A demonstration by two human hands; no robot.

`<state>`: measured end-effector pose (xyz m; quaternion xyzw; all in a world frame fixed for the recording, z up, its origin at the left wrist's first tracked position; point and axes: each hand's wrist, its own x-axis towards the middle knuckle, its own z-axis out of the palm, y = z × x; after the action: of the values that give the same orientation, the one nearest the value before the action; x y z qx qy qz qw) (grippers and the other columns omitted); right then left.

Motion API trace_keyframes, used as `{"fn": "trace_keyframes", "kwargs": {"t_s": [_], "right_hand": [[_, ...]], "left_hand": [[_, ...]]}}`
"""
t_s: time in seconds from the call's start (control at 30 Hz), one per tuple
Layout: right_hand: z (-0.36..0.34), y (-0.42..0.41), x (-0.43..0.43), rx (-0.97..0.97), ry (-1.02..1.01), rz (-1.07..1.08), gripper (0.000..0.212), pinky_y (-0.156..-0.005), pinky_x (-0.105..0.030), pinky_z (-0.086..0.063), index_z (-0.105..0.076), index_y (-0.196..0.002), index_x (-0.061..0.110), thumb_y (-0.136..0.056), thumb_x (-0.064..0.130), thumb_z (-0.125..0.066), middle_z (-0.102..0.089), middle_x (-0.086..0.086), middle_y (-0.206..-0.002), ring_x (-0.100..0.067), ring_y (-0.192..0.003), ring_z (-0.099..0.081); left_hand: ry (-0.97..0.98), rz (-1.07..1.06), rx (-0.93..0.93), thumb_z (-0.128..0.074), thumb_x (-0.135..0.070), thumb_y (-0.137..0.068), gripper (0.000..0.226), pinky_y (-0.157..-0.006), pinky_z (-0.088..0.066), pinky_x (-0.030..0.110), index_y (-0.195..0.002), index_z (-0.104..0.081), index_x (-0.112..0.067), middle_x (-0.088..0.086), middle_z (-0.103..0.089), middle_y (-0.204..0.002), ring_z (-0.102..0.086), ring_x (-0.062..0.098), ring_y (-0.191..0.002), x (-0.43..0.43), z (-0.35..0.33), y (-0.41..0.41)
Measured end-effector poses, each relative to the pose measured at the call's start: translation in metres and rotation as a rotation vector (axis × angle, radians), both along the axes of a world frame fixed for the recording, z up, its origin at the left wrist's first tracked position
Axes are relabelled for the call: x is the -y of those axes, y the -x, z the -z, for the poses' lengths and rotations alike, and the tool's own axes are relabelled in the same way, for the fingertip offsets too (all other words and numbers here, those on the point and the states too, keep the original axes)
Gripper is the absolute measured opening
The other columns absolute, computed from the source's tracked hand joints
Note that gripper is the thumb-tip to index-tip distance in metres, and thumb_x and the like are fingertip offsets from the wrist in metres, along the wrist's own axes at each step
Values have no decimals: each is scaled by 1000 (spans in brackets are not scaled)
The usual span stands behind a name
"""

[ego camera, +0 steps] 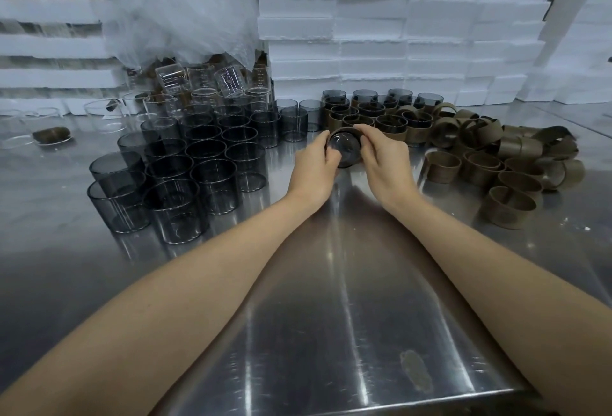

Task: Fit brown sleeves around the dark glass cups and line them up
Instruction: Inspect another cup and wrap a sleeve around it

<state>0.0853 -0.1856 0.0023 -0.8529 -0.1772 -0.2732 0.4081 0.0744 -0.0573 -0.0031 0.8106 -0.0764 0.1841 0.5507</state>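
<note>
Both hands hold one dark glass cup (344, 147) tipped on its side above the steel table, its base facing me. A brown sleeve (344, 132) shows around its far end. My left hand (314, 164) grips the cup's left side and my right hand (384, 160) grips its right side, fingers curled over the top. Several bare dark cups (198, 170) stand in a block to the left. Several sleeved cups (381, 117) stand in rows just behind the hands. A loose pile of brown sleeves (496, 164) lies to the right.
The steel table (331, 316) runs to its front edge near me. Clear glass cups (198, 91) are heaped under a plastic sheet (185, 5) at back left. White foam blocks (397, 18) are stacked along the back. A stray brown sleeve (51, 135) lies far left.
</note>
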Motion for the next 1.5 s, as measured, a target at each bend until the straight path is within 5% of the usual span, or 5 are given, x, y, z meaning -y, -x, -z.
{"fn": "trace_keyframes", "kwargs": {"t_s": [0.57, 0.93, 1.2, 1.33, 1.5], "right_hand": [[1, 0, -1, 104, 31, 41, 40, -82, 7, -32, -64, -121, -1, -88, -14, -46, -70, -16, -111, -9, -98, -56], [0, -1, 0, 119, -93, 60, 32, -84, 5, -34, -69, -115, 2, -90, -9, -52, -72, -13, -108, -5, -97, -58], [3, -11, 4, -97, -281, 6, 23, -76, 0, -43, -72, -111, 11, -91, 22, -67, -69, 10, -100, 4, -88, -62], [9, -17, 10, -384, -380, -89, 25, -77, -19, -53, -66, -100, 25, -91, 47, -61, -67, 7, -106, -10, -104, -62], [4, -13, 13, -447, -655, -307, 33, -98, -49, -51, -61, -101, 18, -83, 45, -69, -68, -12, -110, -31, -108, -66]], "left_hand": [[-53, -8, 36, -43, 1, -94, 42, -90, -55, 43, -132, -58, -8, 11, -70, -102, -65, 28, -93, -2, -2, 2], [68, -4, 60, -44, 4, -87, 36, -83, -55, 57, -91, -64, -26, 27, -66, -99, -58, 27, -80, -3, 2, -3], [304, 22, -41, -50, 1, -92, 33, -75, -59, 27, -102, -74, -19, 0, -74, -94, -69, 18, -95, -12, 5, -16], [309, -42, -49, -58, -6, -91, 24, -99, -51, 38, -105, -75, -16, 0, -75, -101, -67, 16, -103, -12, 6, -19], [421, 18, 10, -65, -16, -92, 16, -78, -45, 9, -91, -70, -31, -23, -71, -80, -62, -10, -81, -14, 0, -15]]}}
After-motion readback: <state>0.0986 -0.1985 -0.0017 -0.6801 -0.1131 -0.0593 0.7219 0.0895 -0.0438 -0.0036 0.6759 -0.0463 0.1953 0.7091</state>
